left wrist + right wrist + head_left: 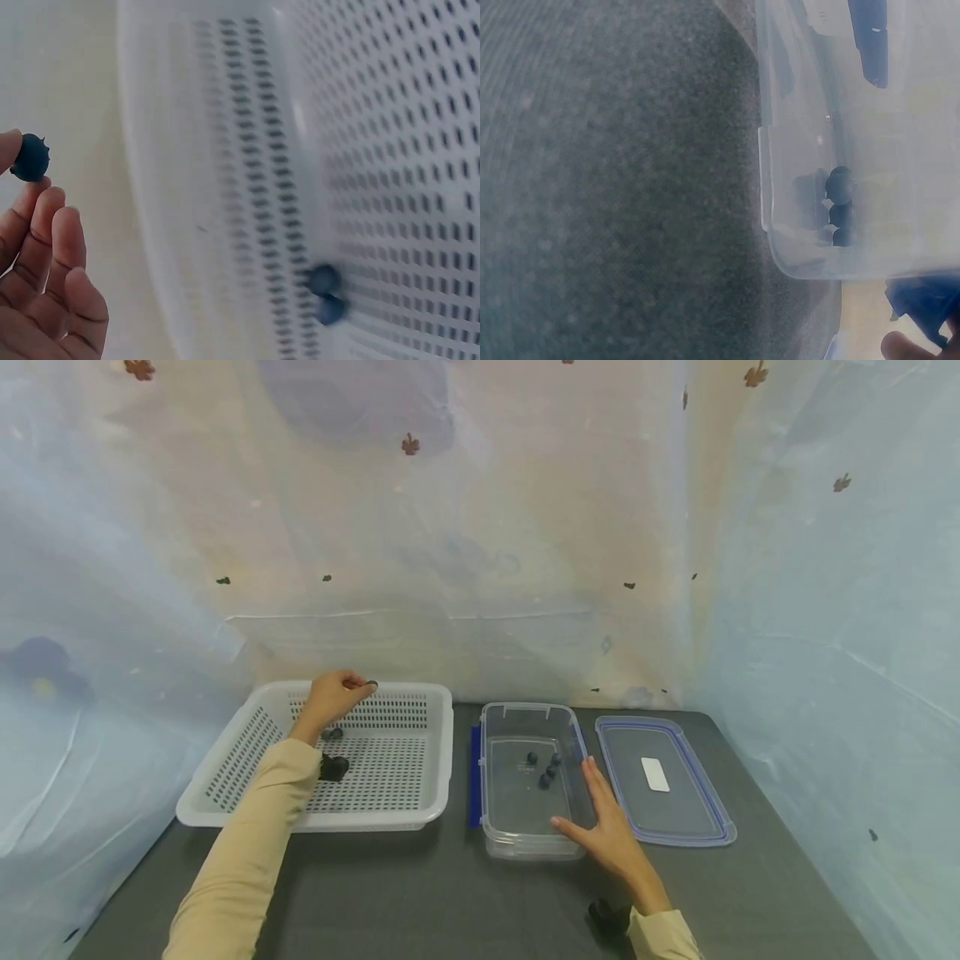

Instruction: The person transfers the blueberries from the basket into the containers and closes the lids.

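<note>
My left hand (334, 697) pinches a blueberry (31, 158) between thumb and fingertip, up over the far side of the white slotted basket (438, 760). Dark blue, with a small crown, the fruit shows at the left edge of the left wrist view. Two more blueberries (327, 294) lie together on the basket floor, beside its wall. My right hand (609, 835) is at the right side of a clear plastic box (517, 843), fingers extended along that wall and thumb spread over the near end. Several blueberries (547, 777) lie inside the box.
A clear lid with a blue seal (675, 793) lies flat to the right of the box. One blue latch flap (476, 777) hangs off the box's left side. Dark cloth covers the table (375, 893), and printed sheeting (480, 568) stands behind and at both sides.
</note>
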A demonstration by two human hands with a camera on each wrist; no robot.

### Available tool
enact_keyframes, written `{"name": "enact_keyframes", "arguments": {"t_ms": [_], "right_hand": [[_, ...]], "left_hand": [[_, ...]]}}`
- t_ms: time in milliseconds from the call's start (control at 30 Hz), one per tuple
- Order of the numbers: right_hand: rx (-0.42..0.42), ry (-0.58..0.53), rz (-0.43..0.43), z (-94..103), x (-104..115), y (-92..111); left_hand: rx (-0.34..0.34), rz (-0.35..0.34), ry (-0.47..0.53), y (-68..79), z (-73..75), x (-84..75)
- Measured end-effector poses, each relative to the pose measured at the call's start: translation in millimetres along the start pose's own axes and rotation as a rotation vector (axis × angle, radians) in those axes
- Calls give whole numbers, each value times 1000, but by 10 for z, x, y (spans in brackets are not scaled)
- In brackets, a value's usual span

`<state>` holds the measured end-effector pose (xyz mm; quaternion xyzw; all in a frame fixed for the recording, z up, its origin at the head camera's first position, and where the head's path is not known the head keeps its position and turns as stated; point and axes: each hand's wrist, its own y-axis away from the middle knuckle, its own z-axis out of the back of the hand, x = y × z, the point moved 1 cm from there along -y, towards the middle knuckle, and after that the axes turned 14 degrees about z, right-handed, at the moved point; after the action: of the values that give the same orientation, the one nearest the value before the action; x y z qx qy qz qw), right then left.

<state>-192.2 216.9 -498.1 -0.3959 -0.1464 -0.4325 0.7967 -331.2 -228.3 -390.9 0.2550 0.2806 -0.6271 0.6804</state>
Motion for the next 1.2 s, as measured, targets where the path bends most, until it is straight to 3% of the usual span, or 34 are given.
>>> {"name": "enact_keyframes", "arguments": {"t_ms": [233, 433, 567, 833, 1067, 1200], "right_hand": [[-5, 0, 8, 4, -9, 7], [-6, -3, 15, 1, -7, 12], [-6, -7, 14, 3, 5, 10], [-7, -11, 8, -2, 6, 12], [-6, -15, 3, 2, 4, 15], [-13, -20, 4, 1, 2, 13]], "left_hand": [[3, -91, 49, 112, -32, -411], [27, -143, 106, 220, -191, -820], [50, -193, 161, 273, -356, -1068], [157, -200, 263, 307, -740, -1471], [175, -245, 308, 273, -1103, -1671], [210, -232, 333, 263, -1326, -1731]]}}
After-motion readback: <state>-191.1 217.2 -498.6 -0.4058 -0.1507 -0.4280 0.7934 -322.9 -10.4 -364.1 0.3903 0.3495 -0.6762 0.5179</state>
